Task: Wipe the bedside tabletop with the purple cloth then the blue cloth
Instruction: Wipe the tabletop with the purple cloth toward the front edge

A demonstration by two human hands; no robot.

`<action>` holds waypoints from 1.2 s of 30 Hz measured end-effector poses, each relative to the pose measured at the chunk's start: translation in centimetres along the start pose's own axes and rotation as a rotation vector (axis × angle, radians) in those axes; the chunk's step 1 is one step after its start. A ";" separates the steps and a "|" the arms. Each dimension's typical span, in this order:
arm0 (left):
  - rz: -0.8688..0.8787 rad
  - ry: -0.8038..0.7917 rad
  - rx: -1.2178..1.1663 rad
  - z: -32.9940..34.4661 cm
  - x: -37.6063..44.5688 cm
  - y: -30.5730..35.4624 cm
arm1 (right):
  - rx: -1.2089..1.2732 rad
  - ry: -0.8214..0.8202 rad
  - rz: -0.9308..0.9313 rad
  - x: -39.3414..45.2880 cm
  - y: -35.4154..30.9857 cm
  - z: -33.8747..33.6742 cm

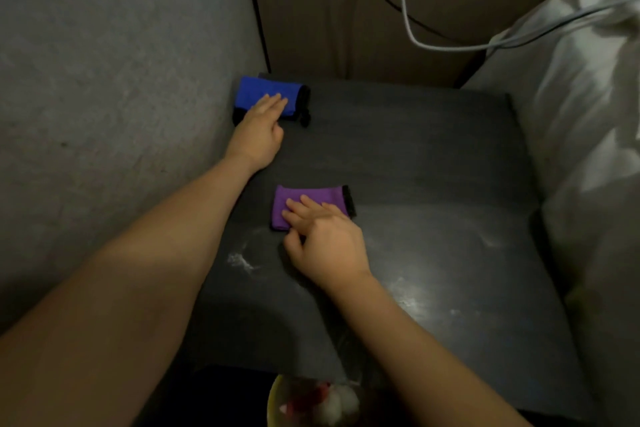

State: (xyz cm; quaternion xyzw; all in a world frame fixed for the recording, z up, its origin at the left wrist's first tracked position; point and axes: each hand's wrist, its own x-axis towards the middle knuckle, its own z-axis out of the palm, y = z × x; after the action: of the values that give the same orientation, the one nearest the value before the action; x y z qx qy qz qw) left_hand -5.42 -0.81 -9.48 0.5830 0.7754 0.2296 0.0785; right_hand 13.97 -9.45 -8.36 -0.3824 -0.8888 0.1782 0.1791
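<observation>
The right hand (325, 239) presses flat, fingers straight, on the purple cloth (304, 206) mid-counter (433, 166); the left hand (258, 130) lies flat on the blue cloth (266, 94) in the far-left corner. Drag purple firmly, in overlapping passes, through the white dust (242, 260) nearby.

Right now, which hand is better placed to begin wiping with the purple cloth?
The right hand. Its fingers already rest on the purple cloth in the middle of the tabletop. The left hand lies on the blue cloth in the far corner.
</observation>
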 end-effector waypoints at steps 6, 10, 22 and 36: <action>-0.005 -0.002 -0.004 -0.1 -0.3 0.1 | -0.041 0.068 0.098 -1.6 5.0 -2.5; -0.005 0.007 -0.013 -0.1 -0.2 0.0 | -0.083 0.140 0.203 -2.5 8.9 -4.9; -0.019 0.009 -0.002 -0.1 -0.4 0.4 | -0.075 0.195 0.504 -3.6 18.3 -11.1; -0.026 0.003 -0.021 -0.2 -0.4 0.2 | -0.082 0.267 0.646 -5.5 16.8 -11.0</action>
State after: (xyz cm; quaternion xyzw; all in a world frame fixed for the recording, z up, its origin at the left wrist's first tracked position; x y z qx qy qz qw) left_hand -5.19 -1.17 -9.27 0.5715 0.7807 0.2374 0.0863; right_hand 32.85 -0.71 -7.35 -0.6706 -0.6971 0.1384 0.2126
